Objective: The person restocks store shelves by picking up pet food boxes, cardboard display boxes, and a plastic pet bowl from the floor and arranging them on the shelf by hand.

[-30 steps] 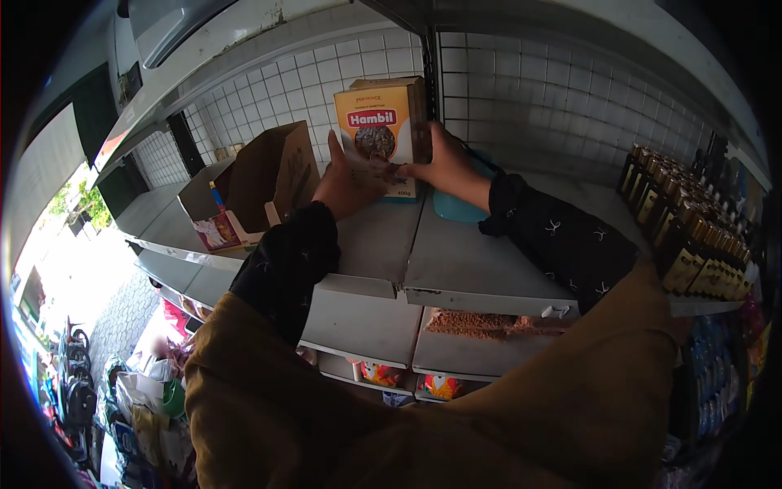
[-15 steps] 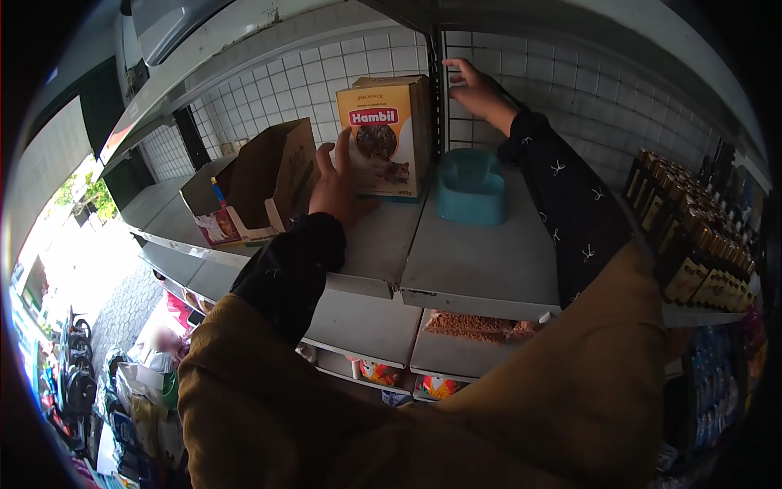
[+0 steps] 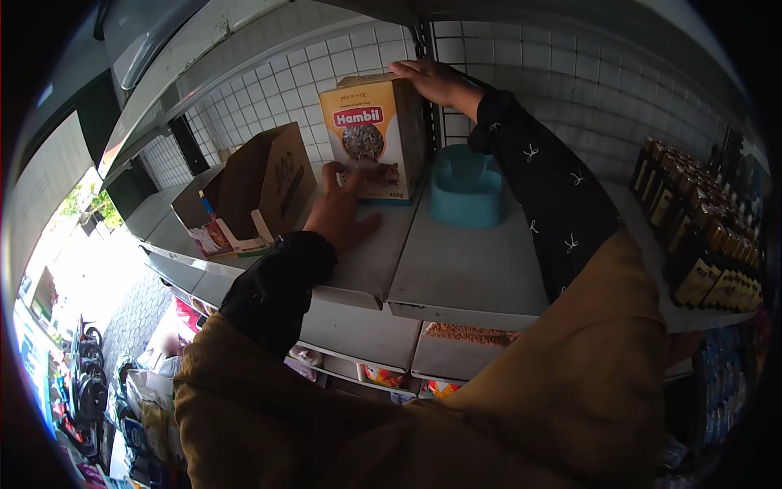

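Note:
A yellow and white Hambil pet food box (image 3: pixel 358 134) stands upright on the grey shelf (image 3: pixel 472 269). My right hand (image 3: pixel 436 82) reaches over from the right, its outstretched fingers at the box's top right edge. In front of the box's lower left is my left hand (image 3: pixel 338 208), open with the fingers apart and the thumb pointing right. Part of the box front is hidden behind those fingers. Right of the box sits a blue-green plastic pet bowl (image 3: pixel 466 196).
An opened brown carton (image 3: pixel 281 183) with a blue and yellow item inside stands on the left. Rows of dark gold-capped bottles (image 3: pixel 705 236) fill the right side. White wire mesh backs the shelf. Bags of brown pellets (image 3: pixel 468 333) lie one level down.
My right hand has moved left, from the wire mesh to the top edge of the box. My left hand has shifted slightly lower in front of it.

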Motion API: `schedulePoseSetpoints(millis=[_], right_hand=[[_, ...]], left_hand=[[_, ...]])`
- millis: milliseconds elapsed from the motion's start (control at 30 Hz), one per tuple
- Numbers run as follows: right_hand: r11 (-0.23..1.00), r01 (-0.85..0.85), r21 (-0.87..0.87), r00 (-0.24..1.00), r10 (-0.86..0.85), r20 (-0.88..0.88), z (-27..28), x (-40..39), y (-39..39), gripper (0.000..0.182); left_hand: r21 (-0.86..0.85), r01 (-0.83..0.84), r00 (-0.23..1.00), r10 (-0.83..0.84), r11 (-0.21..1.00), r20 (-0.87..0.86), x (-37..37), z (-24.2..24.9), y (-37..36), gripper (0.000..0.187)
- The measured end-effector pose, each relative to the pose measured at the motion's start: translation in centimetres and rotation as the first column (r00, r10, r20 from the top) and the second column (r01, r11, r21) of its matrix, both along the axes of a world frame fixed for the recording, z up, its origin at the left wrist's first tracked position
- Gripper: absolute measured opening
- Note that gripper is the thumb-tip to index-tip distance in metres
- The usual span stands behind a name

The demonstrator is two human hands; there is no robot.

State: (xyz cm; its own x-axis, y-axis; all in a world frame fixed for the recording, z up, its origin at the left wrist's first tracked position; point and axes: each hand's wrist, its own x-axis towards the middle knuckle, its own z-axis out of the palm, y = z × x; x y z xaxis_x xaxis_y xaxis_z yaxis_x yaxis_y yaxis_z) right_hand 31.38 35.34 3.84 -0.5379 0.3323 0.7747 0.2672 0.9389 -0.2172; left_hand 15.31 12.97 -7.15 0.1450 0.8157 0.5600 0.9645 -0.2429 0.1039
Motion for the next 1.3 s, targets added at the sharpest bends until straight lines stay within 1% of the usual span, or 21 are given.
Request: schedulePoseSetpoints(millis=[33,133,167,267,300,400,433,500,533,600,700,800,833,933,967,1067,1200,1233,1300], right_hand=[[1.0,0.001,0.002,1.0,-0.001,0.0,0.3,0.1,-0.1,0.053],[0.98,-0.007,-0.197,0.983,0.043,0.178,1.1,0.2,-0.5,0.055],[0.98,-0.007,-0.197,0.983,0.043,0.181,1.0,0.2,-0.8,0.055],[0.989,0.126,-0.08,0.987,-0.117,0.111,0.5,0.0,-0.5,0.06],[0.99,0.124,-0.074,0.987,-0.115,0.116,0.6,0.0,-0.4,0.06],[0.99,0.043,-0.133,0.992,-0.026,0.126,0.4,0.1,0.1,0.063],[0.991,0.035,-0.131,0.991,-0.018,0.132,0.4,0.1,-0.3,0.063],[0.991,0.058,-0.123,0.996,-0.049,0.074,0.3,0.2,-1.0,0.063],[0.99,0.069,-0.123,0.997,-0.064,0.046,0.1,0.2,-0.9,0.063],[0.989,0.045,-0.138,0.998,-0.04,0.04,0.0,-0.1,-0.1,0.062],[0.985,0.009,-0.175,1.0,-0.007,0.011,-0.1,-0.4,1.0,0.061],[0.925,-0.117,-0.361,0.993,0.106,-0.05,-0.5,0.1,0.2,0.062],[0.926,-0.114,-0.36,0.993,0.103,-0.051,-0.6,0.2,0.0,0.062],[0.856,-0.192,-0.479,0.979,0.135,-0.15,-0.9,0.5,-0.5,0.06],[0.857,-0.184,-0.481,0.981,0.132,-0.14,-1.0,0.7,-0.8,0.06],[0.738,-0.311,-0.6,0.943,0.159,-0.293,-1.3,0.8,-2.4,0.057],[0.672,-0.367,-0.643,0.927,0.207,-0.313,-2.1,1.5,-2.1,0.056],[0.672,-0.369,-0.642,0.927,0.216,-0.306,-2.3,1.5,-2.1,0.056],[0.636,-0.329,-0.698,0.942,0.172,-0.288,-3.1,1.6,-2.2,0.06]], left_hand=[[-0.002,0.005,1.0,-0.005,1.0,0.008,0.0,0.0,0.0,0.066],[-0.011,0.009,1.0,-0.009,1.0,0.023,-0.1,-0.2,0.2,0.066],[-0.014,0.009,1.0,-0.009,1.0,0.027,-0.2,-0.2,0.3,0.066],[-0.009,0.014,0.999,-0.014,1.0,0.036,-0.2,-0.4,0.4,0.067],[-0.001,0.02,0.999,-0.02,1.0,0.038,-0.2,-0.4,0.4,0.067],[0.014,0.021,0.999,-0.022,1.0,0.04,-0.3,-0.6,0.6,0.068],[0.017,0.023,0.999,-0.023,1.0,0.033,-0.4,-0.7,0.7,0.068],[0.025,0.018,0.999,-0.019,1.0,0.033,-0.4,-0.8,0.8,0.068],[0.001,0.024,0.998,-0.024,1.0,0.051,-0.4,-0.9,0.8,0.067],[-0.043,0.038,0.996,-0.034,0.998,0.086,-0.4,-0.9,0.9,0.067],[-0.068,0.031,0.996,-0.025,0.997,0.085,-0.3,-0.8,0.9,0.066],[-0.092,0.028,0.997,-0.021,0.995,0.079,-0.5,-0.8,0.6,0.066],[-0.096,0.029,0.997,-0.021,0.995,0.077,-0.5,-0.8,0.7,0.066],[-0.108,0.045,0.996,-0.036,0.993,0.085,-0.2,-0.6,0.8,0.066],[-0.119,0.045,0.995,-0.034,0.992,0.092,-0.3,-0.6,0.7,0.066],[-0.14,0.039,0.994,-0.025,0.989,0.102,-0.6,-0.6,0.6,0.066],[-0.169,0.045,0.995,-0.029,0.985,0.095,-0.6,-0.4,0.4,0.066],[-0.173,0.045,0.995,-0.029,0.984,0.093,-0.6,-0.3,0.3,0.066],[-0.175,0.039,0.995,-0.023,0.984,0.092,-0.8,-0.1,0.2,0.066]])
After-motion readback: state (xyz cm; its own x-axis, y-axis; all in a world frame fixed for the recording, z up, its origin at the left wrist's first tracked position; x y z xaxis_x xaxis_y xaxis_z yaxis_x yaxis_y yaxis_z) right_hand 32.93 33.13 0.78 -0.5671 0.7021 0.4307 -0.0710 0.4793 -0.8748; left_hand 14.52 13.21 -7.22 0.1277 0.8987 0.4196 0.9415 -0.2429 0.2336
